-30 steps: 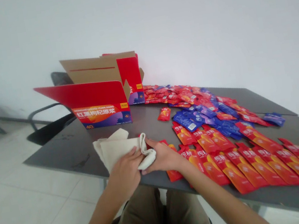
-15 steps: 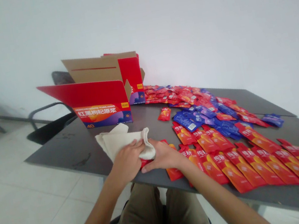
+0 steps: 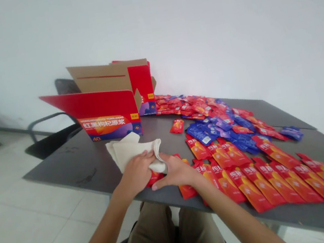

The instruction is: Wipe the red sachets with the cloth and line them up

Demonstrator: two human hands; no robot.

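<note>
My left hand (image 3: 138, 171) is closed on a folded off-white cloth (image 3: 126, 149), pressing it down on a red pouch (image 3: 153, 178) near the table's front edge. Most of that pouch is covered by the cloth and my hands. My right hand (image 3: 175, 171) grips the pouch's right side, its thumb along the near edge and its fingertips partly hidden by the cloth. Just right of this hand lies another red and orange pouch (image 3: 187, 187). Overlapping rows of similar pouches (image 3: 256, 182) reach toward the table's right end.
An open red carton (image 3: 108, 120) stands at the left of the dark grey table (image 3: 61, 169), a second carton (image 3: 142, 85) behind it. Small red and blue sachets (image 3: 211, 117) are heaped toward the wall. One red sachet (image 3: 177, 126) lies apart. A black chair (image 3: 50, 140) is beyond the left edge.
The view has shifted slightly. The cloth has moved a little over the pouch, and more of the red pouch shows below my left hand. Both hands keep their hold.
</note>
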